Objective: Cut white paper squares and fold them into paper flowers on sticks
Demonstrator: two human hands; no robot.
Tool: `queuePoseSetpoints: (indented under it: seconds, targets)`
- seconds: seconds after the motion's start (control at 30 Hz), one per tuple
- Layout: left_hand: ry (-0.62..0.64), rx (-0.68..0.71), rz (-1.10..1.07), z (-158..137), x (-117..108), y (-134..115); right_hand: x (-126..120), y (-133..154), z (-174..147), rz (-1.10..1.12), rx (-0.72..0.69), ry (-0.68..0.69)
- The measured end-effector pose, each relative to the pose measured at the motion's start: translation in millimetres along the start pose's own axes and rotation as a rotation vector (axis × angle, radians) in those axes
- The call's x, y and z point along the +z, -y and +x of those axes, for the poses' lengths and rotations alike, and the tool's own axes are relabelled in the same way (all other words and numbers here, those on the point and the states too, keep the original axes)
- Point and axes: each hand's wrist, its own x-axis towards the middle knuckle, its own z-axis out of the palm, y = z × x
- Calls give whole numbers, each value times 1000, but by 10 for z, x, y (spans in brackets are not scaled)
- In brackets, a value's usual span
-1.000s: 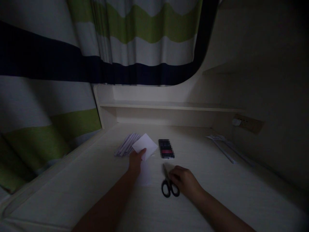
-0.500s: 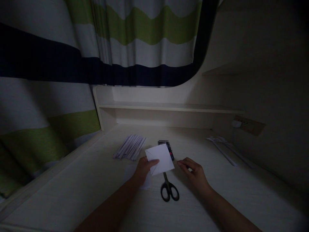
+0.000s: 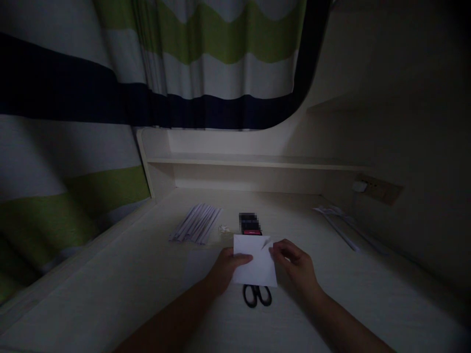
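Note:
My left hand (image 3: 225,267) grips a square piece of white paper (image 3: 253,264) by its left edge, thumb on top and fingers underneath. A small flap stands up near its upper right corner. At that corner my right hand (image 3: 296,264) has its thumb and fingertips pinched together on the paper's edge. Below the paper, black scissor handles (image 3: 257,295) show on the table; the blades are hidden under it. Just beyond the paper lies a dark object with a red end (image 3: 252,232), partly blurred out. Another pale sheet (image 3: 196,262) lies flat behind my left hand.
Several thin white paper sticks (image 3: 196,223) lie in a pile at the left, with a small pale crumpled bit (image 3: 223,229) beside them. Long white strips (image 3: 336,228) lie at the right. A shelf (image 3: 239,161) runs along the back, and a plug (image 3: 359,186) sits in the wall socket.
My left hand has turned the paper square and brought it lower and to the right. My right hand, apart from it before, now meets its upper right corner, where a flap is raised.

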Motion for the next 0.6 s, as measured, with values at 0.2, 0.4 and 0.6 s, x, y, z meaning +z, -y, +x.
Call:
queuePoseSetpoints:
  seconds: [0.2,0.4,0.6]
  targets:
    - [-35,14,-30,-22,35,-31,-52,91,-89,-288,-374,27]
    - [34,32,-34,-59,64,-43,-90,119,-87,-521,-658,93]
    - [38,23,18,-67,82,-60,-76,159,-57,-612,-730,186]
